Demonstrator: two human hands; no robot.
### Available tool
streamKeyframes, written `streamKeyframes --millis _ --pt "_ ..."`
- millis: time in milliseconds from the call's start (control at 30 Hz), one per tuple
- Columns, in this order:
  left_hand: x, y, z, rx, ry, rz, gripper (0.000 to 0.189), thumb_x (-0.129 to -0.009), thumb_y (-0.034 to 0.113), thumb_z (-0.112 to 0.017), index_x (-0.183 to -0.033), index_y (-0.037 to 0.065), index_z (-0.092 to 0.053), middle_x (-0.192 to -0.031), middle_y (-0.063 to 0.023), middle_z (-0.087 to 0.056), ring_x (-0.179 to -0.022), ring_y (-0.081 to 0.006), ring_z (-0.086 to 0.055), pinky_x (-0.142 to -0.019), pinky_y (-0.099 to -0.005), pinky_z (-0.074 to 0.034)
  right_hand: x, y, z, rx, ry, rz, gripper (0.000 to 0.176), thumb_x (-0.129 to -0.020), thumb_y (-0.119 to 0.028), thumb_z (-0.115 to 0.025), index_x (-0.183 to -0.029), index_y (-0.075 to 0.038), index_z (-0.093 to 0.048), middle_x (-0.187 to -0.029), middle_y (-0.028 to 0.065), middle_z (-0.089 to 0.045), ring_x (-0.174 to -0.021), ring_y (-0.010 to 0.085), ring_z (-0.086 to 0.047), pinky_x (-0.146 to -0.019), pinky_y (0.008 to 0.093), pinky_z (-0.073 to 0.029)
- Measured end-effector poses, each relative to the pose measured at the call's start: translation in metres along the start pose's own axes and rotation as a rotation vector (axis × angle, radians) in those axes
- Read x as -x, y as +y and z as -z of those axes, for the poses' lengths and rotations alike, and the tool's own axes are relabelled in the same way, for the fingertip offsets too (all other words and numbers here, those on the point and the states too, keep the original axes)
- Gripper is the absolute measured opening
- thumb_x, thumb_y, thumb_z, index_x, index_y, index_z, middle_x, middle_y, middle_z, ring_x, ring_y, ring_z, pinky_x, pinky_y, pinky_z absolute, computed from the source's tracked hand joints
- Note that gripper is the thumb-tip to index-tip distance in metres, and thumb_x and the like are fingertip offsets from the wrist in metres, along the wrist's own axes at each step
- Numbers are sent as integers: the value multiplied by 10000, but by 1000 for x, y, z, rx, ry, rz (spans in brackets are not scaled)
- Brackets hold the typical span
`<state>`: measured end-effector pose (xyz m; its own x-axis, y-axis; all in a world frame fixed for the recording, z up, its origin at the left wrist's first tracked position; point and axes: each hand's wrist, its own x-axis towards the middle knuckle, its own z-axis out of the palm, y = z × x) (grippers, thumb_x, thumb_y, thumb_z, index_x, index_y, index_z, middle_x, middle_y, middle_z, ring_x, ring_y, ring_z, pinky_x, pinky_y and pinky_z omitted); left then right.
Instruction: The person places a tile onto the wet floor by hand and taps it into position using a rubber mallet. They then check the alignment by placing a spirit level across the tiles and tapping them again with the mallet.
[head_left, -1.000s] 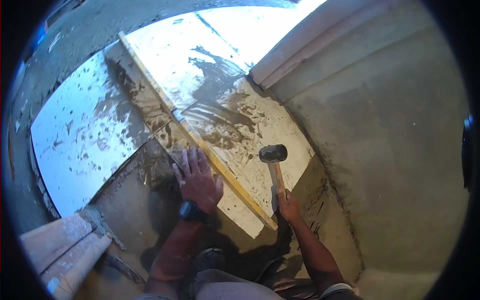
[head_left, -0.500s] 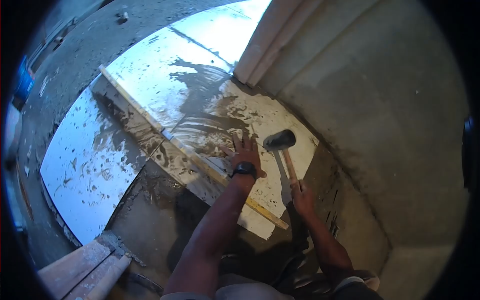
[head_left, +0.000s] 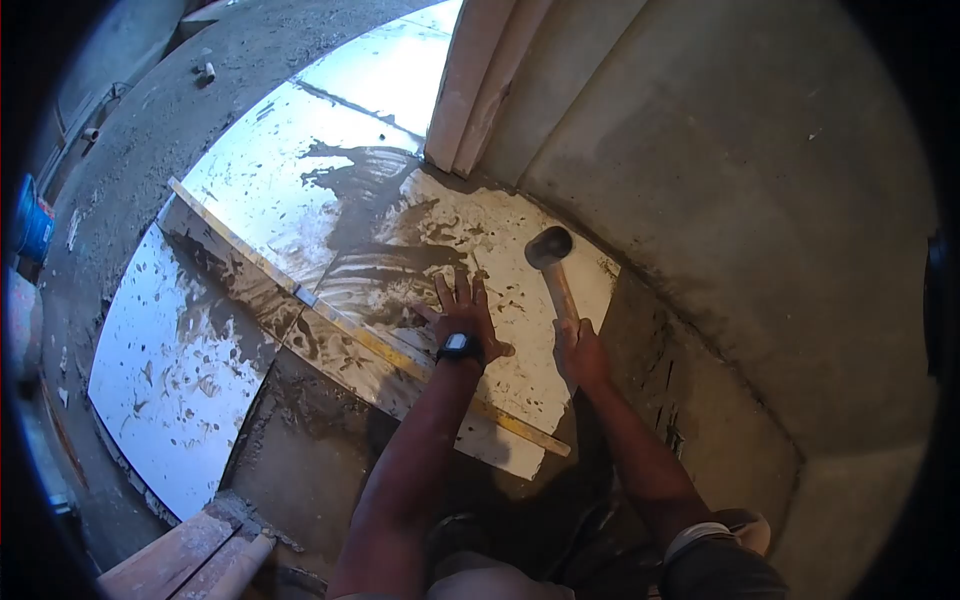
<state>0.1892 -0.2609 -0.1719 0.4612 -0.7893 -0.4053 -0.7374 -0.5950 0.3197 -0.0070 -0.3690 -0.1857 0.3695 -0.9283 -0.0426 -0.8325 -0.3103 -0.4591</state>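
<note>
My left hand (head_left: pixel 466 318) lies with fingers spread on a mud-smeared white floor tile (head_left: pixel 535 380); a dark watch is on that wrist. Wrapped round the wooden handle of a rubber mallet (head_left: pixel 549 247) is my right hand (head_left: pixel 580 352). The mallet's black head is over the right part of the tile; whether it touches is hard to tell. A long yellowish level (head_left: pixel 370 342) runs diagonally across the tiles, passing beneath my left forearm.
More white tiles (head_left: pixel 175 370) spread to the left and back, splashed with wet mortar. A concrete wall (head_left: pixel 720 180) rises on the right, with a wooden door frame (head_left: pixel 480 85) at its far end. Wooden boards (head_left: pixel 190 555) are at lower left, and a blue bucket (head_left: pixel 35 222) stands at far left.
The mallet has risen relative to the tile, its head now tilted differently in my right hand. My left hand stays spread on the tile. The whole view has shifted slightly.
</note>
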Motion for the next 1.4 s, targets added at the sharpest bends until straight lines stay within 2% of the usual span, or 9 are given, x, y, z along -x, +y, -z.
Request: streamKeyframes --millis 167,267,433,533,800,1033,1133,1200,1400 --pt "0 -1 1 -11 28 1 1329 -589 706 -810 -1600 130 -168 -1671 -147 -93 -1523 -430 -52 -1072 -823 -133 -15 0 -1 -84 -26 95 439 -1035 -424 -494 -969 2 -574 -739 221 -626 -658 417 -620 -616 490 -475" --pt "2 0 13 1 -34 4 1347 -601 709 -795 -1613 150 -103 -1679 -145 -49 -1526 -435 -23 -1085 -809 -108 -8 -10 -7 -422 28 81 322 -1054 -342 -501 -952 -42 -559 -650 -20 -477 -539 72 -433 -488 298 -382" --pt "0 0 9 -4 -28 8 1344 -613 699 -796 -1615 147 -91 -1679 -136 -48 -1523 -444 -14 -1085 -805 -130 -19 -42 -7 -485 116 88 371 -1043 -382 -496 -976 -20 -540 -667 112 -567 -579 242 -582 -559 380 -455" --pt "-1 1 9 -21 -32 17 1327 -625 703 -793 -1614 150 -102 -1679 -133 -44 -1522 -443 -11 -1084 -795 -166 -38 -32 -29 90 -55 171 396 -1058 -426 -420 -1022 -46 -527 -745 212 -645 -678 407 -650 -608 505 -484" --pt "-1 -1 8 -27 12 0 1321 -631 715 -783 -1613 139 -113 -1676 -138 -62 -1520 -450 -16 -1079 -794 -181 -44 -41 -23 21 -38 74 422 -1052 -429 -440 -1036 -20 -545 -754 207 -627 -679 385 -630 -626 498 -470" --pt "0 0 12 -40 -49 5 1298 -635 723 -768 -1610 135 -144 -1674 -143 -76 -1518 -456 -31 -1076 -797 -181 -13 -35 -11 -340 36 17 373 -1050 -362 -479 -975 -9 -572 -703 118 -561 -617 246 -544 -604 403 -445" --pt "-1 0 10 -50 -46 1 1294 -635 722 -767 -1608 134 -151 -1675 -144 -74 -1519 -456 -33 -1071 -802 -180 0 -23 -12 -388 103 103 360 -1051 -360 -473 -1014 -15 -569 -696 149 -589 -609 287 -592 -587 425 -460" --pt "-2 0 9 -49 -37 -3 1294 -634 722 -767 -1608 134 -151 -1675 -144 -71 -1519 -455 -35 -1068 -805 -178 0 -15 -14 49 -31 159 359 -1049 -367 -466 -1033 -20 -556 -715 198 -628 -640 361 -646 -583 453 -483" --pt "0 1 8 -52 -39 -7 1300 -626 727 -770 -1605 128 -161 -1677 -142 -61 -1518 -456 -44 -1061 -814 -171 -4 -35 -16 45 -93 82 432 -1026 -436 -465 -1000 -13 -542 -757 244 -655 -712 440 -665 -628 515 -502"
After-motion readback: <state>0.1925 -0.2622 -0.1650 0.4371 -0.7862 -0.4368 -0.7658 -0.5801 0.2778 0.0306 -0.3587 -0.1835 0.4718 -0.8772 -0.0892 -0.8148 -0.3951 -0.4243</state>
